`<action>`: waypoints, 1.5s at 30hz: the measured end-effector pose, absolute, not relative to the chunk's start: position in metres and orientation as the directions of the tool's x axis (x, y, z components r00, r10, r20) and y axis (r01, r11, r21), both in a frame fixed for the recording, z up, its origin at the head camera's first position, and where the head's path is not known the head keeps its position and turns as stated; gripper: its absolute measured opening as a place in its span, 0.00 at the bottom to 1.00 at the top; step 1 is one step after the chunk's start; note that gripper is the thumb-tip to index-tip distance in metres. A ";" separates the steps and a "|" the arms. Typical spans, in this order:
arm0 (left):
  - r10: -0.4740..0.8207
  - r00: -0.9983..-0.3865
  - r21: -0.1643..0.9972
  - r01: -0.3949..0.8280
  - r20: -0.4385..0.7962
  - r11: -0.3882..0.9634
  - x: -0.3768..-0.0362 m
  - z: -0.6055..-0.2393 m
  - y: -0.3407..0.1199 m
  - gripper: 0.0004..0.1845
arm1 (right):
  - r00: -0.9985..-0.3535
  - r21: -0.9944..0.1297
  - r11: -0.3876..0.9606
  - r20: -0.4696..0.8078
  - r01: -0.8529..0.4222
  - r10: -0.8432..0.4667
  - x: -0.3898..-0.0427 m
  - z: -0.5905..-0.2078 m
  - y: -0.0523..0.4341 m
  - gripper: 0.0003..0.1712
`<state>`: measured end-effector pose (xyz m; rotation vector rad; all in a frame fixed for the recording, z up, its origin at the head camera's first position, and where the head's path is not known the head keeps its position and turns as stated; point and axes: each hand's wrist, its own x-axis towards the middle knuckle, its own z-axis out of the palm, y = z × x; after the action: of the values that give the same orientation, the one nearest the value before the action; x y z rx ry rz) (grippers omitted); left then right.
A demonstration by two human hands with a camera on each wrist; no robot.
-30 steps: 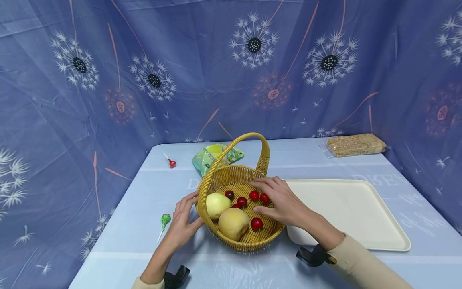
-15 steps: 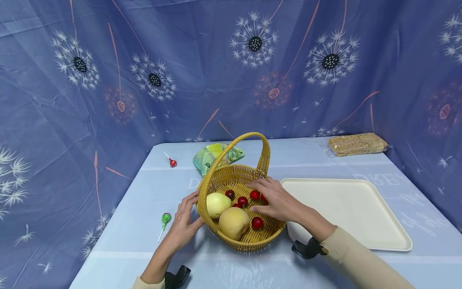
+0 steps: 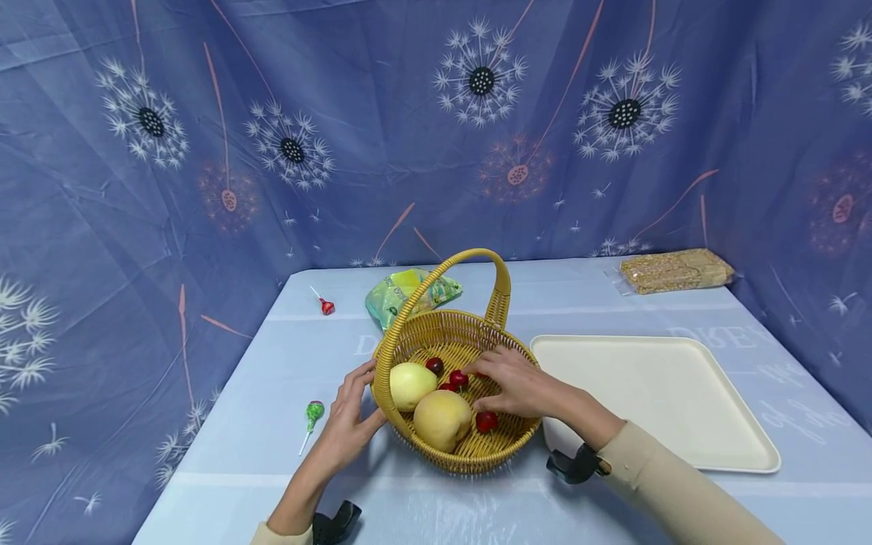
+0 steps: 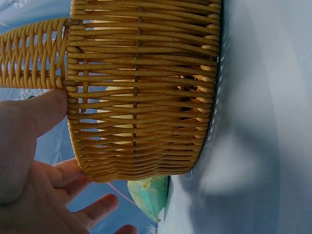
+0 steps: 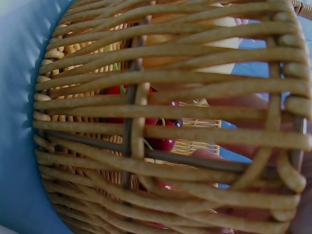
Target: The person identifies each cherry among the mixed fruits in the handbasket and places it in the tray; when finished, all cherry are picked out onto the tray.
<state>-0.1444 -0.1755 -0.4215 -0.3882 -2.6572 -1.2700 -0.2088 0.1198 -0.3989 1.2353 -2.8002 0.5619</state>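
Note:
A yellow wicker basket with a tall handle stands mid-table. It holds a pale yellow-green fruit, a yellow peach and several red cherries. My left hand rests against the basket's left side; the left wrist view has its thumb touching the rim by the handle, other fingers spread. My right hand reaches over the right rim into the basket, thumb above one cherry and fingertips beside another dark red cherry. It covers part of the contents. Through the weave, the right wrist view shows cherries.
Right of the basket lies a cream tray. A green bag sits behind the basket, and a clear packet of grain-like food at the back right. A red lollipop and a green lollipop lie to the left.
My right hand has moved left and lower into the basket, now covering the two cherries on the right that were visible before. The left hand and basket stay in place.

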 end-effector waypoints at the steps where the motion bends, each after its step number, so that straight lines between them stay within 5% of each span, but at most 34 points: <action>1: 0.160 -0.951 0.737 0.307 0.265 0.602 -0.145 -0.422 -0.176 0.30 | -0.678 -0.311 0.615 0.159 -0.725 -0.718 -0.208 -0.399 0.120 0.28; 21: 0.150 -0.951 0.735 0.304 0.269 0.606 -0.144 -0.421 -0.175 0.29 | -0.649 -0.347 0.619 -0.037 -0.705 -0.760 -0.205 -0.400 0.118 0.22; 45: 0.138 -0.958 0.738 0.282 0.252 0.614 -0.144 -0.422 -0.176 0.29 | -0.592 -0.332 0.593 -0.117 -0.734 -0.798 -0.209 -0.401 0.116 0.13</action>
<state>-0.1438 -0.1756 -0.4224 -0.3501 -2.6662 -1.2631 -0.2087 0.1160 -0.4012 1.4851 -3.0263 0.4293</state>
